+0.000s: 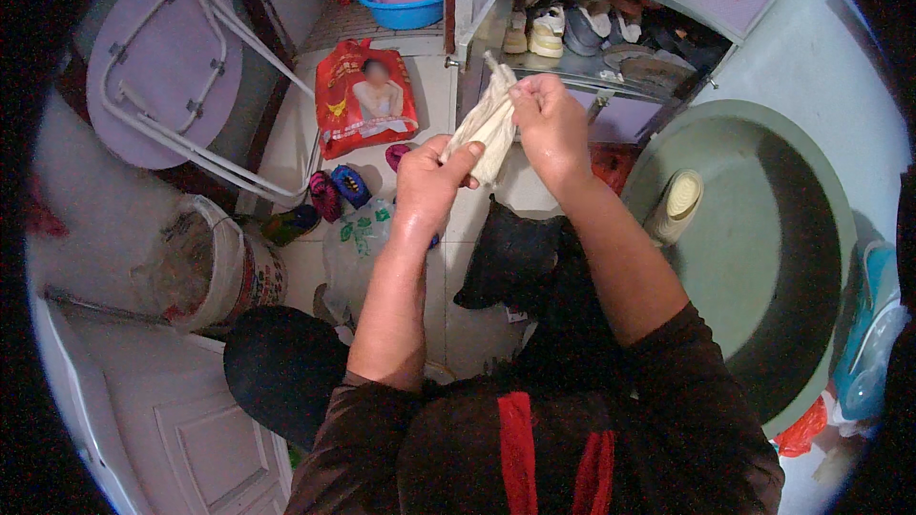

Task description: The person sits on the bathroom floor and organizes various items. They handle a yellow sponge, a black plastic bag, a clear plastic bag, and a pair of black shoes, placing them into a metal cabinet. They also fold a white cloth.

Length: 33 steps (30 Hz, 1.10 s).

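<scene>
Both hands hold a cream-coloured bundle in front of me, above the tiled floor. It looks like a folded hank of yarn, though soft cloth is possible. My left hand grips its lower end, thumb lying across the front. Near the top, my right hand pinches the bundle's right edge between thumb and fingers. Loose strands stick up at the upper tip. Below the hands lies a black bag or cloth. A translucent plastic bag with green print rests on the floor left of it.
At right stands a large green tub holding a cream slipper. Ahead, a shoe cabinet has its door open on several shoes. Left are a red printed bag, knitted slippers, a folded round table and a lined bucket.
</scene>
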Motion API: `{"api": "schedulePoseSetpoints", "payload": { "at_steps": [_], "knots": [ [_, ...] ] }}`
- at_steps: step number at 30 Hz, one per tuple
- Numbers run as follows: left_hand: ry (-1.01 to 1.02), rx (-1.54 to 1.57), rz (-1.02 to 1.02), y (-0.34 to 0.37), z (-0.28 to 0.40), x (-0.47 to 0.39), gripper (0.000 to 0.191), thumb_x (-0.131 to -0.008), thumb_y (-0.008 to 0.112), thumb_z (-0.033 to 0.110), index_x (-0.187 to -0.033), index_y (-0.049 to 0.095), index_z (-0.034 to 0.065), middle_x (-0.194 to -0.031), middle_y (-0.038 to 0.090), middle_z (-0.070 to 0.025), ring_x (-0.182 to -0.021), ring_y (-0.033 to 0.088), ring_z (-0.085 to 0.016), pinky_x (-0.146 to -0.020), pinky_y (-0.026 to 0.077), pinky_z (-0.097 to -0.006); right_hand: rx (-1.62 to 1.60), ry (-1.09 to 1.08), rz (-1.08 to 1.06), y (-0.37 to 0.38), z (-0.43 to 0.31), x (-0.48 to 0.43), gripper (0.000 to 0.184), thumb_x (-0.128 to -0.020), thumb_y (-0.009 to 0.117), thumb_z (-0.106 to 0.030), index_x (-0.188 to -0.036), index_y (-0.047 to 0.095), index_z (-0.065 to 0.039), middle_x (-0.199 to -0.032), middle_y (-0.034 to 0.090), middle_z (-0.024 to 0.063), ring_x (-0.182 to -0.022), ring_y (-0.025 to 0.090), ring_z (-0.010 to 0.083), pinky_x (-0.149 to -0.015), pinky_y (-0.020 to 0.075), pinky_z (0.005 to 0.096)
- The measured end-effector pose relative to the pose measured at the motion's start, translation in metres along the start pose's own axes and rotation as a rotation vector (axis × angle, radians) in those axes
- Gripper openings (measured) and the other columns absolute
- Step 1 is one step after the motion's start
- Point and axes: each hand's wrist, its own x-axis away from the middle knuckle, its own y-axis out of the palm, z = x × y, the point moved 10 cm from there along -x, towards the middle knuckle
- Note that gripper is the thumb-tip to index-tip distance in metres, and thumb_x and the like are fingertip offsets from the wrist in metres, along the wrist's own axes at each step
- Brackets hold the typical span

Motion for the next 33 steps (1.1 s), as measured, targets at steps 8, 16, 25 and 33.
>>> {"api": "schedulePoseSetpoints", "payload": {
  "at_steps": [8,16,25,33],
  "knots": [
    [-0.003,0.148,-0.084,-0.004,-0.001,-0.006,0.018,-0.101,0.067,0.017,-0.098,0.072,0.0000,-0.084,0.069,-0.0018,-0.072,0.062,-0.009,-0.072,0.054,-0.0268,-0.035,0.165,-0.015,-0.013,0.016,-0.008,0.021,-0.098,0.067,-0.019,-0.106,0.065,0.000,-0.083,0.070,0.0043,-0.070,0.061,0.0100,-0.064,0.0490,0.0269],
    [0.043,0.337,-0.008,-0.014,-0.001,-0.008,0.006,-0.098,0.070,0.012,-0.099,0.070,0.0057,-0.088,0.069,-0.0006,-0.077,0.062,-0.008,-0.072,0.055,-0.0264,-0.098,0.029,-0.229,0.018,-0.008,0.012,0.018,-0.095,0.071,-0.009,-0.109,0.063,-0.002,-0.095,0.068,0.0040,-0.078,0.061,0.0092,-0.068,0.0506,0.0264],
    [0.176,0.226,0.014,-0.011,0.026,0.001,0.011,-0.095,0.069,0.002,-0.107,0.068,0.0013,-0.095,0.070,-0.0028,-0.082,0.065,-0.009,-0.075,0.055,-0.0259,-0.424,0.120,-0.541,0.046,-0.023,0.033,0.018,-0.098,0.070,-0.010,-0.113,0.066,-0.002,-0.103,0.070,0.0039,-0.088,0.064,0.0086,-0.073,0.0542,0.0247],
    [0.249,0.134,0.007,-0.009,0.029,0.002,0.013,-0.097,0.064,0.002,-0.109,0.069,0.0006,-0.096,0.070,-0.0035,-0.085,0.065,-0.010,-0.076,0.056,-0.0266,-0.245,0.019,-0.443,0.043,-0.015,0.027,0.015,-0.098,0.069,-0.011,-0.108,0.069,0.000,-0.098,0.071,0.0039,-0.082,0.065,0.0084,-0.070,0.0548,0.0250]
  ]
}}
